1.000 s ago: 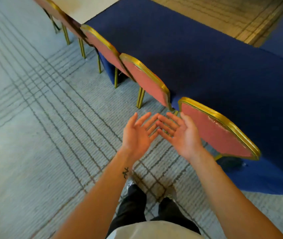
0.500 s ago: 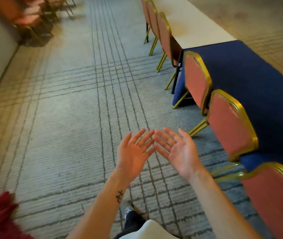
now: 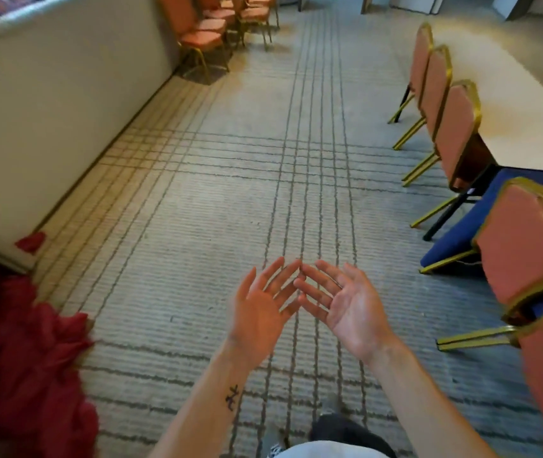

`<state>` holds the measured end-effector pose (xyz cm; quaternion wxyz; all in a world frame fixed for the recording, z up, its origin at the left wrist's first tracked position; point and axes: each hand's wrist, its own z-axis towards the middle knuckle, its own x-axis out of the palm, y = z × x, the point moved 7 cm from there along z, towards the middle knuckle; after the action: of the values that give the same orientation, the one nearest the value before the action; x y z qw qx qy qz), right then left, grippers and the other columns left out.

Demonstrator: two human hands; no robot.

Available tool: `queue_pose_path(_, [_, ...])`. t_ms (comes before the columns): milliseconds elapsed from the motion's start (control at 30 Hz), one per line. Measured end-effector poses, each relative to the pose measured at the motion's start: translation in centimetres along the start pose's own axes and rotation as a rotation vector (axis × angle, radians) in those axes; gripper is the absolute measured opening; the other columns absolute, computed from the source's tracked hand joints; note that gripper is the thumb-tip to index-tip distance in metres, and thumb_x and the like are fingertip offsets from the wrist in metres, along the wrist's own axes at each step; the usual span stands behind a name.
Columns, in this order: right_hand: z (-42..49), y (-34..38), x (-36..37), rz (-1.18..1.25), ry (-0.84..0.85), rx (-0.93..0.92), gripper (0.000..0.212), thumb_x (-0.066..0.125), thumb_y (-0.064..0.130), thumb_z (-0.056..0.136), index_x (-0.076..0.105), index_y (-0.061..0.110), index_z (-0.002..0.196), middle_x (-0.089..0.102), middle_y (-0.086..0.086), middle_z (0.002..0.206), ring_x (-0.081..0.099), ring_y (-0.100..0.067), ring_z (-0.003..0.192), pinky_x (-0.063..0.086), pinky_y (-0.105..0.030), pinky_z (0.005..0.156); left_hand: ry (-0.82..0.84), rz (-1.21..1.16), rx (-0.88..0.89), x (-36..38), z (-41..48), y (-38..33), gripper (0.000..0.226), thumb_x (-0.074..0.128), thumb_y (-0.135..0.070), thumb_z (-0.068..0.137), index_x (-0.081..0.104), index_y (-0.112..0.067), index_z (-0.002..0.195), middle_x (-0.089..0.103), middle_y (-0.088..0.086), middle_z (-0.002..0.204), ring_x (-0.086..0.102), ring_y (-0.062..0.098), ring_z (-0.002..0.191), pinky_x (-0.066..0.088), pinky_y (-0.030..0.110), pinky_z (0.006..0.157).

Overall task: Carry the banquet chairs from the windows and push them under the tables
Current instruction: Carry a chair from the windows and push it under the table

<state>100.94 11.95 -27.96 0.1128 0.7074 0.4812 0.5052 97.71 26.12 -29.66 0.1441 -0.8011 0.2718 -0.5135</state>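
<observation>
Grey carpet with dark crossing lines [image 3: 197,242] is covering the floor. The left hand [image 3: 260,312] and right hand [image 3: 351,309] are hovering palm-up, fingers relaxed, empty. Salmon gold-framed banquet chairs [image 3: 202,33] are standing at 11 o'clock beside the cream wall [image 3: 48,110]; others are sitting tucked under the tables [image 3: 521,104] at 2 o'clock.

No text can be read; the dark tattoo [image 3: 232,397] on the left forearm [image 3: 197,414] forms no legible character.

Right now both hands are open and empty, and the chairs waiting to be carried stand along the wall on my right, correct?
Not quite: the head view shows the waiting chairs along the wall on your left, far ahead. The left hand and right hand are indeed open and empty.
</observation>
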Motion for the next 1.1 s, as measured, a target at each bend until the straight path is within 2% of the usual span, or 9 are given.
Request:
queue_pose_path(167, [6.9, -0.3, 3.2, -0.092, 0.032, 0.07, 0.055, 0.042, 0.045, 0.105, 0.049, 0.007, 0.144, 0.063, -0.016, 0.139, 0.06, -0.037, 0.127, 0.045, -0.052, 0.107, -0.068, -0.038, 0.052, -2.5, 4.0, -4.4, 0.058, 0.037, -0.045, 0.105, 0.046, -0.009, 0.15, 0.058, 0.014, 0.147, 0.045, 0.037, 0.144, 0.025, 0.055, 0.124])
queue_pose_path(300, [13.9, 0.3, 5.7, -0.102, 0.087, 0.115, 0.054, 0.043, 0.045, 0.106, 0.049, 0.008, 0.144, 0.063, -0.016, 0.139, 0.06, -0.036, 0.128, 0.043, -0.052, 0.111, -0.101, -0.059, 0.085, -3.5, 9.1, -8.4, 0.059, 0.038, -0.046, 0.104, 0.047, -0.01, 0.15, 0.057, 0.014, 0.147, 0.049, 0.035, 0.141, 0.026, 0.054, 0.124])
queue_pose_path(400, [20.5, 1.8, 7.9, -0.08, 0.112, 0.146, 0.055, 0.043, 0.045, 0.105, 0.049, 0.007, 0.144, 0.064, -0.017, 0.138, 0.06, -0.037, 0.128, 0.042, -0.053, 0.113, -0.13, -0.091, 0.122, -3.7, 14.0, -12.3, 0.059, 0.039, -0.046, 0.104, 0.046, -0.009, 0.15, 0.056, 0.016, 0.148, 0.05, 0.034, 0.139, 0.028, 0.053, 0.123])
queue_pose_path(533, [29.6, 4.4, 11.9, -0.039, 0.152, 0.216, 0.058, 0.044, 0.047, 0.104, 0.048, 0.007, 0.146, 0.063, -0.018, 0.138, 0.062, -0.037, 0.126, 0.045, -0.049, 0.107, -0.169, -0.104, 0.166, -2.9, 20.6, -18.8, 0.058, 0.039, -0.043, 0.105, 0.045, -0.008, 0.151, 0.056, 0.018, 0.148, 0.051, 0.036, 0.139, 0.028, 0.055, 0.123])
queue_pose_path(700, [37.2, 7.8, 17.1, -0.054, 0.223, 0.236, 0.056, 0.045, 0.046, 0.104, 0.05, 0.006, 0.143, 0.064, -0.018, 0.136, 0.062, -0.035, 0.126, 0.045, -0.049, 0.108, -0.184, -0.166, 0.226, -2.2, 26.5, -25.4, 0.057, 0.038, -0.041, 0.106, 0.044, -0.007, 0.151, 0.055, 0.019, 0.148, 0.052, 0.038, 0.138, 0.031, 0.055, 0.12])
queue_pose_path(967, [50.1, 9.8, 23.0, -0.033, 0.191, 0.278, 0.056, 0.049, 0.044, 0.101, 0.05, 0.008, 0.145, 0.064, -0.016, 0.137, 0.062, -0.033, 0.127, 0.045, -0.047, 0.108, -0.261, -0.224, 0.261, -5.1, 35.6, -34.1, 0.056, 0.035, -0.042, 0.106, 0.045, -0.009, 0.15, 0.057, 0.019, 0.146, 0.055, 0.037, 0.135, 0.032, 0.055, 0.119])
queue_pose_path(1100, [57.9, 9.2, 26.5, -0.03, 0.151, 0.309, 0.054, 0.046, 0.042, 0.103, 0.051, 0.008, 0.144, 0.063, -0.017, 0.138, 0.062, -0.034, 0.127, 0.045, -0.047, 0.107, -0.248, -0.228, 0.261, -7.3, 41.8, -40.1, 0.056, 0.035, -0.042, 0.106, 0.045, -0.008, 0.15, 0.056, 0.019, 0.147, 0.055, 0.038, 0.135, 0.035, 0.054, 0.117])
